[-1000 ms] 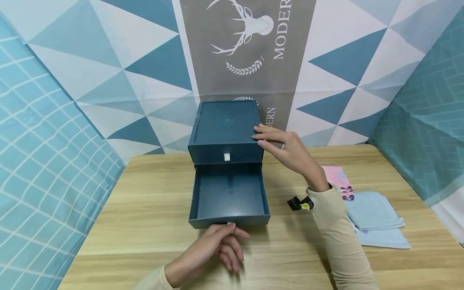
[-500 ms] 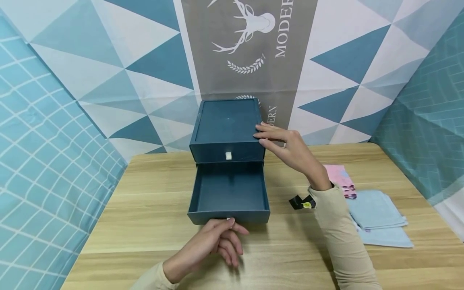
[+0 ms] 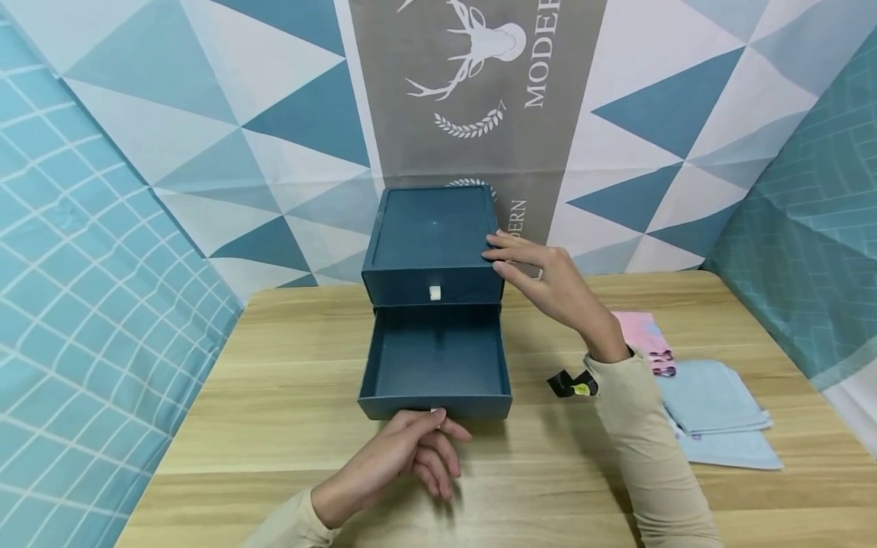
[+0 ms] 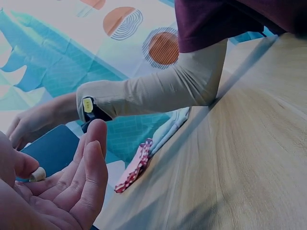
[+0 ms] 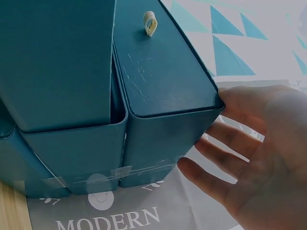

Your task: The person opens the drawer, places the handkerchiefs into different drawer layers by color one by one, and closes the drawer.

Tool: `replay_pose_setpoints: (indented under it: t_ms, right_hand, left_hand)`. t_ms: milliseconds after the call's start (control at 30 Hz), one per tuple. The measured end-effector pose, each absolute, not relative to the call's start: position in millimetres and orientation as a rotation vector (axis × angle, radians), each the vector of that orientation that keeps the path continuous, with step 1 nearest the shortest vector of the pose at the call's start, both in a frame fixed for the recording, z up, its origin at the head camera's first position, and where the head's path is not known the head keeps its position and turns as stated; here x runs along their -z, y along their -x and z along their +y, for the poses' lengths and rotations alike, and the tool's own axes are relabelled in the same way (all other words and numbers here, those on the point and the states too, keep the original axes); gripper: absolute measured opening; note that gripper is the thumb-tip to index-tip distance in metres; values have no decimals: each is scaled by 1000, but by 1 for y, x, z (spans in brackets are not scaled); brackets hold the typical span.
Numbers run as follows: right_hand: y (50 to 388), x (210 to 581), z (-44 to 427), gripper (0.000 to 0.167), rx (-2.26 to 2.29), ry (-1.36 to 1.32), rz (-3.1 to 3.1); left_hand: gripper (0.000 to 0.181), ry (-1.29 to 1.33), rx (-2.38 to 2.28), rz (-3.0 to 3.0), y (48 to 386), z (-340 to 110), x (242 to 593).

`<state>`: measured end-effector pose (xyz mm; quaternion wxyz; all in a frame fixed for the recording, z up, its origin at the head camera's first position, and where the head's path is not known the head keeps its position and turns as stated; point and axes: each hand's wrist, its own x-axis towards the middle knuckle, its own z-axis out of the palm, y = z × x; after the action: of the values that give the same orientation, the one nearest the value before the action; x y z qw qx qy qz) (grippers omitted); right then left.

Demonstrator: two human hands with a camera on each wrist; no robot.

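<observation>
A dark blue drawer unit (image 3: 438, 228) stands at the back of the wooden table, its top drawer closed with a white pull tab (image 3: 435, 293). Below it, an empty drawer (image 3: 438, 365) is pulled out toward me. My left hand (image 3: 404, 453) is at that drawer's front, pinching its white loop tab (image 4: 37, 174) between thumb and index finger; the other fingers hang loosely. My right hand (image 3: 548, 281) rests with extended fingers on the unit's upper right edge. In the right wrist view its fingertips touch the corner of the unit's casing (image 5: 163, 134).
Right of the unit lie a folded pink cloth (image 3: 640, 335) and folded light blue cloths (image 3: 712, 399). A black strap with a yellow label (image 3: 575, 384) shows by the right wrist. Patterned fabric (image 3: 274, 152) hangs behind the table (image 3: 274, 380) and along both sides.
The lower drawer has slid slightly inward, and my left hand has moved with it, still on the tab. My right hand stays at the unit's edge. The view has shifted a little.
</observation>
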<state>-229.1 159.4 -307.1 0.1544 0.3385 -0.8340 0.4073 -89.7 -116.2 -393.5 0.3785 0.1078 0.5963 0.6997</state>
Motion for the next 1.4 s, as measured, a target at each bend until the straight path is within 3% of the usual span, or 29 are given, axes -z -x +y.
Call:
replay_pose_setpoints:
  t_ms: [400, 1400]
  right_hand:
    - [203, 297, 183, 46, -1013, -750, -2534]
    - [164, 323, 269, 35, -793, -588, -2577]
  left_hand:
    - [52, -303, -1802, 1547, 88, -117, 394]
    - [55, -290, -1776, 1555, 89, -117, 394]
